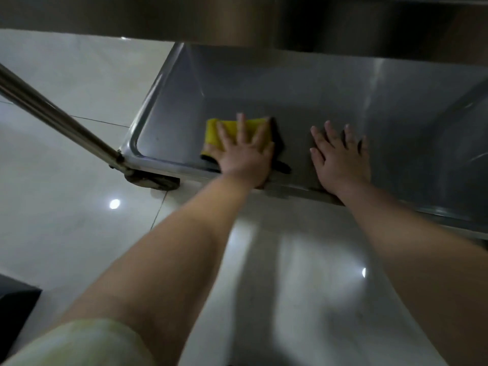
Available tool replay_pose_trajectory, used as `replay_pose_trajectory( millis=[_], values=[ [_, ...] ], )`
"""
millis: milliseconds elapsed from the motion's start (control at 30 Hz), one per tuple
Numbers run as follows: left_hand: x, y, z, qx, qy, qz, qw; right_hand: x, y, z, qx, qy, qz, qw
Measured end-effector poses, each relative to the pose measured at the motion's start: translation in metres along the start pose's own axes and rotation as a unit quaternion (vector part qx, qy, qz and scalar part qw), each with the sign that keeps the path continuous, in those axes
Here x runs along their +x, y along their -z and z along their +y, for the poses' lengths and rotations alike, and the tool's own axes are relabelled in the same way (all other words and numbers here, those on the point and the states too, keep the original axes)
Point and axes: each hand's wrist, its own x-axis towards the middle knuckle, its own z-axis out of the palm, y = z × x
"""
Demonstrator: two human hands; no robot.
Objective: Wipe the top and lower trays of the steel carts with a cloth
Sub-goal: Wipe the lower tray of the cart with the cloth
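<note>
A yellow cloth point(230, 129) with a dark edge lies flat on the lower tray point(303, 83) of a steel cart. My left hand point(244, 151) presses down on the cloth with fingers spread, near the tray's front left corner. To its right, my right hand point(340, 157) rests palm down on the bare tray, fingers apart, holding nothing. The underside of the cart's top tray point(264, 19) spans the top of the view and hides the far part of the lower tray.
A steel cart leg point(58, 117) runs diagonally from the left edge down to a caster point(151, 179) at the tray's front left corner. Glossy pale floor tiles point(66, 207) lie around and below. A dark object point(15, 305) sits at the lower left.
</note>
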Motion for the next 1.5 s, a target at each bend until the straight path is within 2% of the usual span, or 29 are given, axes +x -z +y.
replay_pose_trajectory(
  millis=[67,133,167,233,333,433,500,600,700,767,867,933,967,1033,1133,1233,1300,1400,1500],
  values=[
    [-0.027,-0.016,0.042,0.015,-0.111,-0.009,0.994,0.001,0.0,0.007,0.008,0.002,0.009,1.0],
    [-0.028,-0.017,0.033,0.026,-0.154,-0.012,0.988,0.001,-0.001,0.014,0.017,0.004,0.015,1.0],
    [-0.02,-0.011,0.015,0.026,-0.145,-0.004,0.989,0.001,-0.001,0.015,0.019,0.004,0.017,1.0],
    [0.0,0.005,-0.04,0.011,-0.069,0.02,0.997,0.0,0.0,0.014,0.019,0.003,0.019,1.0],
    [0.019,0.02,-0.113,-0.036,0.103,0.056,0.992,-0.001,-0.001,0.008,0.009,0.006,0.02,1.0],
    [0.03,0.024,-0.103,-0.06,0.206,0.059,0.975,-0.002,-0.004,0.002,0.0,0.001,0.021,1.0],
    [0.035,0.021,-0.058,-0.06,0.167,0.033,0.984,-0.002,-0.004,0.0,0.001,0.0,0.022,1.0],
    [0.015,-0.001,0.012,-0.013,-0.025,0.008,1.0,-0.001,-0.005,0.006,0.003,-0.001,0.029,1.0],
    [-0.011,-0.006,0.008,0.029,-0.143,-0.009,0.989,0.0,-0.003,0.013,0.011,0.004,0.023,1.0],
    [-0.011,0.001,-0.036,0.028,-0.121,0.001,0.992,-0.001,-0.002,0.014,0.015,0.008,0.021,1.0],
    [-0.005,0.017,-0.107,0.004,0.049,0.009,0.999,-0.003,-0.002,0.01,0.025,0.012,0.028,0.999],
    [-0.004,0.022,-0.115,0.01,0.128,0.003,0.992,-0.005,-0.003,0.005,0.02,0.013,0.029,0.999],
    [-0.006,0.021,-0.104,0.014,0.132,0.002,0.991,-0.005,-0.004,0.003,0.017,0.011,0.028,0.999],
    [-0.016,0.011,-0.061,0.014,0.076,-0.008,0.997,-0.005,-0.003,0.003,0.013,0.008,0.022,1.0],
    [-0.049,-0.015,0.014,0.021,-0.077,-0.023,0.997,-0.004,-0.003,0.007,0.013,0.008,0.017,1.0],
    [-0.055,-0.015,0.017,0.037,-0.149,-0.02,0.988,-0.002,-0.004,0.012,0.013,0.015,0.018,1.0],
    [-0.045,-0.005,-0.025,0.045,-0.114,0.002,0.992,-0.002,-0.003,0.012,0.02,0.017,0.018,0.999],
    [-0.036,0.006,-0.079,0.025,0.023,0.025,0.999,-0.005,0.0,0.009,0.028,0.015,0.025,0.999],
    [-0.042,0.001,-0.058,0.015,0.09,0.039,0.995,-0.008,0.002,0.007,0.028,0.018,0.008,0.999]
  ],
)
